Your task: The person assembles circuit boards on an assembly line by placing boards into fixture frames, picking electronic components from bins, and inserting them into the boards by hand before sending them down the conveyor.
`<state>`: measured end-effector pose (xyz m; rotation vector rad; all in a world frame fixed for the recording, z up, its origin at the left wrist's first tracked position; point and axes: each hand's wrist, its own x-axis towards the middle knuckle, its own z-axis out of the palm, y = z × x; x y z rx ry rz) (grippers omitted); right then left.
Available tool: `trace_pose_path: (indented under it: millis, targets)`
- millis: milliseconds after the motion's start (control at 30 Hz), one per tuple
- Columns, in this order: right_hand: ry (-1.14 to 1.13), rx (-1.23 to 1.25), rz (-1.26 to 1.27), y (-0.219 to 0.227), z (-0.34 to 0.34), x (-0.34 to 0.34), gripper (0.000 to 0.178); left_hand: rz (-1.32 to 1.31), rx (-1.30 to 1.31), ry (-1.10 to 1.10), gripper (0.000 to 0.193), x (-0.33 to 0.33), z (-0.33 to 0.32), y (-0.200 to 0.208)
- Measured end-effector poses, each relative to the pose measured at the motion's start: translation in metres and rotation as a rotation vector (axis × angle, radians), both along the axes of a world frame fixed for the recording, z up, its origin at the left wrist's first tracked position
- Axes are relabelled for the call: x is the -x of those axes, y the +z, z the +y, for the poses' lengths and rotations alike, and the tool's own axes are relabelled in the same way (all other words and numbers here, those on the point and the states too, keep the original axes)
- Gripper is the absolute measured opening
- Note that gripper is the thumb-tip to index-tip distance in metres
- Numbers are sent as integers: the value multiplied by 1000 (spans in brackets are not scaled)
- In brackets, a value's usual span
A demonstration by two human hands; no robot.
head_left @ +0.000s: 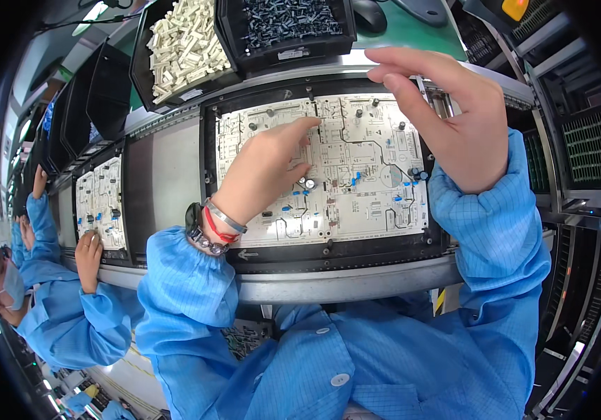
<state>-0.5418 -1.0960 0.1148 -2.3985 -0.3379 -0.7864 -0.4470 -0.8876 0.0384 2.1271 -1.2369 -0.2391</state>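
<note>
A white circuit board [377, 220] lies in a black frame [272, 257] in front of me, bearing small blue, black and silver-topped parts. Above its left half is my left hand [265, 164], index finger stretched toward the board's upper middle and thumb apart from it; nothing shows between them. Its other fingers are partly hidden. My right hand [454, 105] is raised over the board's upper right corner, fingers stretched leftward and thumb apart, with nothing visible in it. Beyond the board, a black bin [143, 66] holds cream-white connectors [192, 45].
Another bin [300, 50] holds small dark parts. A black mouse [369, 17] rests on a green surface [402, 35]. A metal rail [349, 280] runs along the near side. At left, a co-worker's hand [89, 255] touches a second board [108, 185]. Racks [584, 147] stand at right.
</note>
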Motion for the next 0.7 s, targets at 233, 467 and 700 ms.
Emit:
trace_pose_path:
  millis: [233, 467, 700]
  targets:
    - [12, -10, -2, 4, -8, 2, 22, -107, -48, -72, 34, 3, -11, -2]
    - [154, -334, 187, 11, 1, -40, 22, -87, -127, -14, 37, 28, 36, 26]
    - [332, 151, 248, -54, -100, -221, 35, -221, 188, 505, 38, 137, 162, 47]
